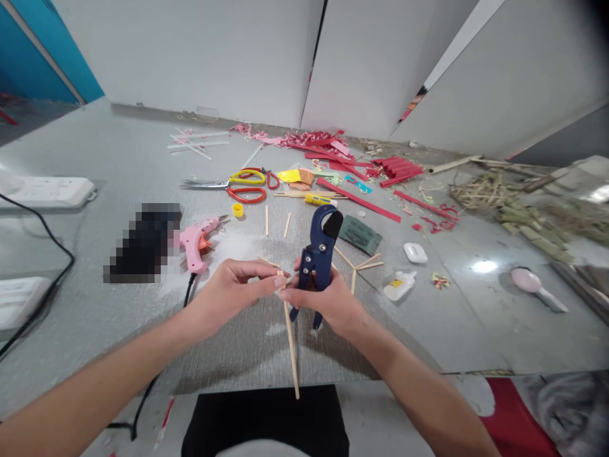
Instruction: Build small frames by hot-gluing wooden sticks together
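My left hand (235, 287) pinches the top end of a thin wooden stick (292, 346), which hangs down toward me over the table's front edge. My right hand (328, 299) is wrapped round the handles of a blue cutter (318, 254) held upright, its hooked jaw at the top. Fingertips of the two hands meet at the stick's upper end, just left of the cutter. Short cut stick pieces (364, 263) lie on the grey table (118, 165) right of the cutter.
A pink glue gun (200, 241) with a black cord lies left of my hands. Behind are scissors (238, 185), red paper strips (359, 200), a green pad (360, 233), a glue bottle (398, 285), a white case (415, 252), bamboo scraps (504, 203), and a power strip (47, 190).
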`<state>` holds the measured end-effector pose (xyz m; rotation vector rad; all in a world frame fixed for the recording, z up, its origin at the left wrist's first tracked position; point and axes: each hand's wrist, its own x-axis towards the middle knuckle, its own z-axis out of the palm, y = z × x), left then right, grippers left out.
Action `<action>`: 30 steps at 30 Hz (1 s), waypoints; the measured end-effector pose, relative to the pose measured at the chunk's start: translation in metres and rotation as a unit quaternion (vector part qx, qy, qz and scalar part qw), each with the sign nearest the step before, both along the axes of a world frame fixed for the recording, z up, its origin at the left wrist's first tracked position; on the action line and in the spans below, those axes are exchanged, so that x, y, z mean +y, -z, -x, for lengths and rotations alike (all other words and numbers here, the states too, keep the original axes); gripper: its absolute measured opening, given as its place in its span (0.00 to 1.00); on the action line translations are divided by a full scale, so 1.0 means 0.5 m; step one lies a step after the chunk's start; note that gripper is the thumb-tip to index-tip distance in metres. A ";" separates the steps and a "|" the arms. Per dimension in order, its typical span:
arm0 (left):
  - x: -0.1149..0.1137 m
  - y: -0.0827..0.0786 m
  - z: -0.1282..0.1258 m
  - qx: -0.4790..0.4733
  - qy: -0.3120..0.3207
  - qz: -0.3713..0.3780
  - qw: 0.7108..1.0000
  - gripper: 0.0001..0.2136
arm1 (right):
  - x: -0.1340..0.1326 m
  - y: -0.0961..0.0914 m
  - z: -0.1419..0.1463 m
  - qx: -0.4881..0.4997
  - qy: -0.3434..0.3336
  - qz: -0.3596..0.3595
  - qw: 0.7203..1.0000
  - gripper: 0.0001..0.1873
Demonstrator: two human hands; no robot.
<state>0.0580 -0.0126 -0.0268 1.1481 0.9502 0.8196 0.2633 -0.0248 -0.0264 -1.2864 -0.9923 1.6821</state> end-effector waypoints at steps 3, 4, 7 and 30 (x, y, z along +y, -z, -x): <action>-0.002 -0.001 -0.002 0.003 -0.007 -0.004 1.000 0.09 | 0.001 0.006 -0.002 0.004 -0.005 -0.003 1.000 0.32; -0.002 -0.003 -0.003 0.005 -0.009 -0.009 1.000 0.09 | 0.001 0.008 -0.003 0.009 -0.006 -0.002 1.000 0.32; -0.002 -0.012 -0.006 0.011 -0.018 -0.033 0.999 0.07 | 0.001 0.010 -0.002 0.028 -0.010 -0.003 1.000 0.32; -0.001 -0.001 0.002 -0.007 0.067 0.052 0.996 0.09 | -0.002 0.006 -0.005 0.041 0.000 0.019 0.999 0.35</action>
